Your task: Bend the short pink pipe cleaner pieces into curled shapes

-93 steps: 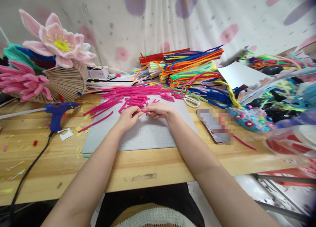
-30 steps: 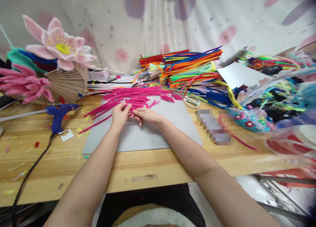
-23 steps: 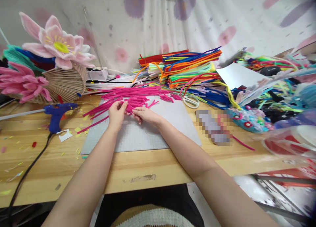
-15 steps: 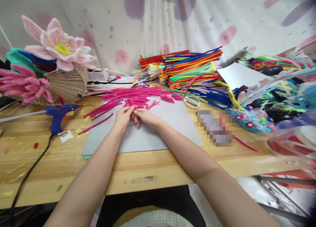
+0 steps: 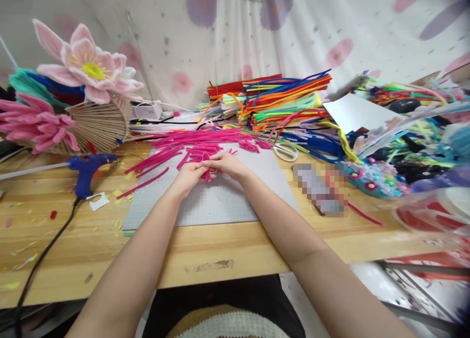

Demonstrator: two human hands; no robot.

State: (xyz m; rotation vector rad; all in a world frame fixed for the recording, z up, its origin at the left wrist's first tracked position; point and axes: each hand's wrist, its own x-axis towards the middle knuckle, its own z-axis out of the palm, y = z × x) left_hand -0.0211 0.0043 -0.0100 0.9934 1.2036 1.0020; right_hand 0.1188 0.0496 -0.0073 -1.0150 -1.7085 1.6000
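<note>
My left hand [image 5: 189, 177] and my right hand [image 5: 226, 164] meet above the grey cutting mat [image 5: 220, 205]. Both are closed, fingertips pinching a small piece of magenta pipe cleaner [image 5: 206, 171] between them. Fingers cover much of that piece, so its full shape is hidden. Just beyond the hands lies a heap of cut magenta pipe cleaners [image 5: 200, 138], with more strips fanned out to the left. Several folded magenta petal-like loops [image 5: 249, 146] rest on the mat's far right part.
A blue glue gun [image 5: 88, 174] with a black cord lies at left, below fuzzy pink flowers [image 5: 91, 68]. White-handled scissors [image 5: 285, 152] sit beyond the mat's right edge, near a blurred-out object [image 5: 319, 190]. Bundles of coloured pipe cleaners [image 5: 286, 100] are stacked at the back.
My right hand has moved slightly up and right and turned over the piece. My left hand has shifted a little to the right and down. The magenta piece now stands more upright.
</note>
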